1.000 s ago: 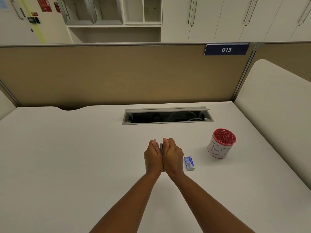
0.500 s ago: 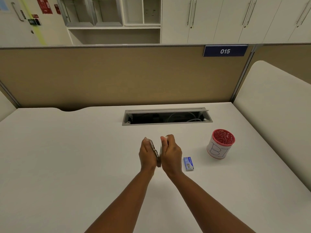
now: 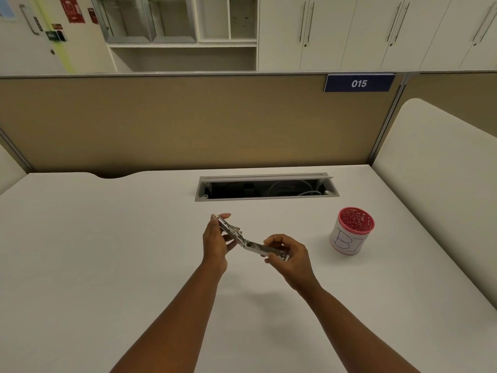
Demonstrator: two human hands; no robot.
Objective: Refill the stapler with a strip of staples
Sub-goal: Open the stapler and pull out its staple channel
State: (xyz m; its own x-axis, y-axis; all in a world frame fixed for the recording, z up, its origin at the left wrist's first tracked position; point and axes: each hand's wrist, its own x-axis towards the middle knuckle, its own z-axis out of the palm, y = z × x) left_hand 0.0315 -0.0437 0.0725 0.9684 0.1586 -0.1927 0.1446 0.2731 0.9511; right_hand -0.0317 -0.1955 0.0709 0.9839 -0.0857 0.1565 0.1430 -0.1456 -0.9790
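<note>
A small silver metal stapler (image 3: 248, 242) is held above the white desk (image 3: 107, 251), swung wide open at its hinge. My left hand (image 3: 215, 242) grips the upper-left half, which shows holes along its length. My right hand (image 3: 291, 255) grips the lower-right half near its tip. The two halves spread apart into a shallow V. The blue staple box seen earlier is hidden behind my right hand.
A white cup with a red patterned inside (image 3: 352, 230) stands to the right. An open cable slot (image 3: 266, 188) with wires lies farther back. A tan partition (image 3: 188, 122) closes the desk's far side, a cream panel (image 3: 443, 170) the right side.
My hands, pressed together around the shut stapler, have pulled apart. The stapler has swung open wide, and my right hand now covers the blue staple box.
</note>
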